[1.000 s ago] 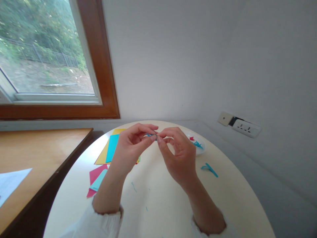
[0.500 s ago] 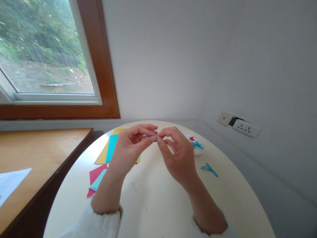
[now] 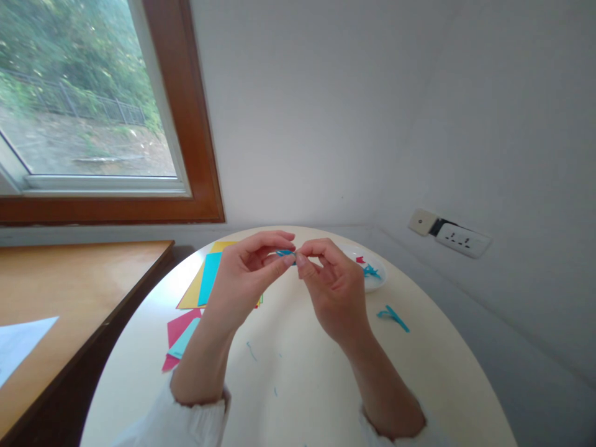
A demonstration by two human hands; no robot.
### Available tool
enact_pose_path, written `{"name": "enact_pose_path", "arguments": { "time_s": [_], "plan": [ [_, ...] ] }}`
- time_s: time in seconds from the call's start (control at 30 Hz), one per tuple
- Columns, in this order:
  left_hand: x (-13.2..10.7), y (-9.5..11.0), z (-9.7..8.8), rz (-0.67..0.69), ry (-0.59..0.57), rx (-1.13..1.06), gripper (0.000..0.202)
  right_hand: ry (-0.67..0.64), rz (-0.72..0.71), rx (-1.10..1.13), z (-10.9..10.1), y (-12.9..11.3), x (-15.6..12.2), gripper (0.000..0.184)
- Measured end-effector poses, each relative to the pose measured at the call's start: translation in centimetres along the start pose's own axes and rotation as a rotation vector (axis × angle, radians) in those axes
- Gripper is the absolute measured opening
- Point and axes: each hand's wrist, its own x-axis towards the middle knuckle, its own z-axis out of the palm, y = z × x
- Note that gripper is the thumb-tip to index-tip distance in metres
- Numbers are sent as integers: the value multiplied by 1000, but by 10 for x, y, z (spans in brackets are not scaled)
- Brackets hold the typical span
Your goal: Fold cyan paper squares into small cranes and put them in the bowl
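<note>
Above the middle of the table, a small blue paper piece [image 3: 285, 252] is pinched between my two hands. My left hand [image 3: 246, 267] is closed on it with thumb and fingertips, and part of it shows behind the thumb. The fingertips of my right hand [image 3: 333, 282] meet the left ones and pinch the piece's right end, which is mostly hidden. Behind my right hand stands a white plate [image 3: 379, 285] with blue paper pieces [image 3: 370, 271] and a small red one [image 3: 360, 259].
Blue paper strips [image 3: 395, 317] lie right of my right hand. Yellow [image 3: 192, 292], blue [image 3: 210, 276] and pink paper sheets [image 3: 181, 326] lie at the left of the round table [image 3: 298, 403]. Thin blue scraps [image 3: 252, 351] are scattered in front. A wooden desk [image 3: 93, 273] stands at the left.
My fingertips have shifted slightly, and a bit more of the blue paper piece shows above my left thumb. Both hands stay in nearly the same place.
</note>
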Motion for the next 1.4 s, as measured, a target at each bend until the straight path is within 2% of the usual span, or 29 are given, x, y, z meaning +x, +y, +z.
{"name": "enact_pose_path", "arguments": {
  "time_s": [0.23,0.6,0.9,1.1,1.4],
  "plan": [
    [1,-2,1,-14,-8,-17,6,24,74,62,2,2,0,6],
    [0,-5,12,-9,67,-43,5,85,147,176,8,6,1,9],
    [-4,-8,19,234,173,226,3,182,139,111,8,5,2,7],
    [-4,-10,21,307,131,334,4,178,95,120,10,5,-1,4],
    [-3,-14,17,478,147,577,9,131,82,131,7,4,-1,6]
  ]
}}
